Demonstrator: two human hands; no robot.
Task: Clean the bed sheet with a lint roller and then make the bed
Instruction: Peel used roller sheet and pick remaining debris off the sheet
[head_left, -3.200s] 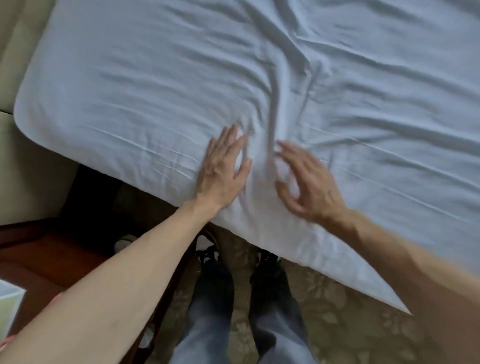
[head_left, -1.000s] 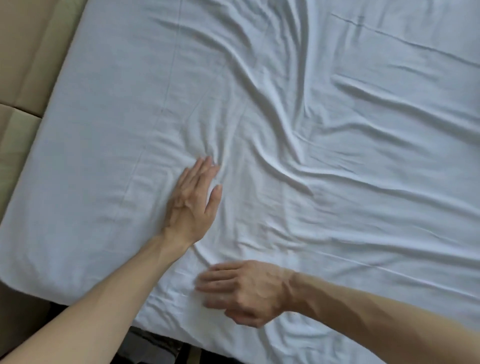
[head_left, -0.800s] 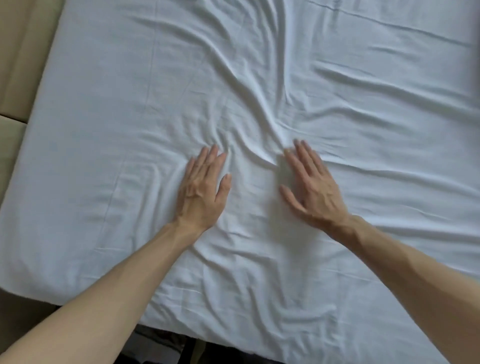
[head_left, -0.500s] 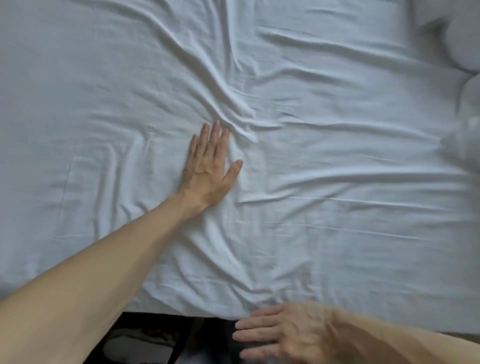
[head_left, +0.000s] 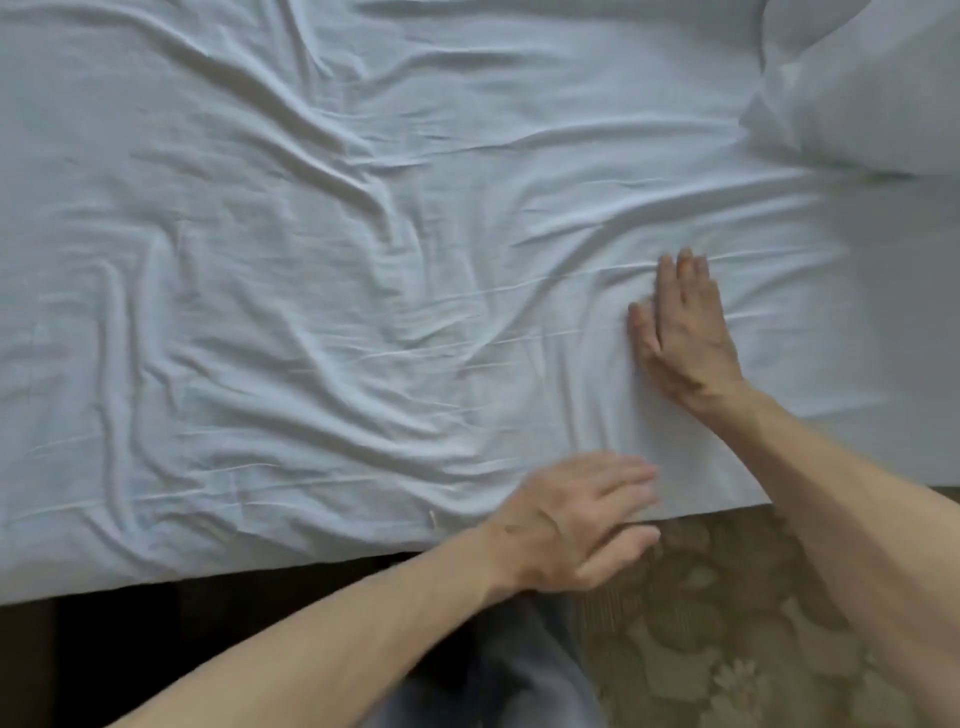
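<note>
In the head view, the white wrinkled cotton bed sheet (head_left: 311, 260) fills the upper frame. My right hand (head_left: 680, 332) presses flat on it at centre right, fingers straight, grasping nothing. My left hand (head_left: 576, 519), blurred, lies flat at the sheet's lower edge, also released. No lint roller shows. Many creases remain at the left, so I judge the smoothing is not finished.

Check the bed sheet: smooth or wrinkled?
Wrinkled: the bed sheet lies spread out, but deep folds cross its middle. The right hand rests flat on it.
</note>
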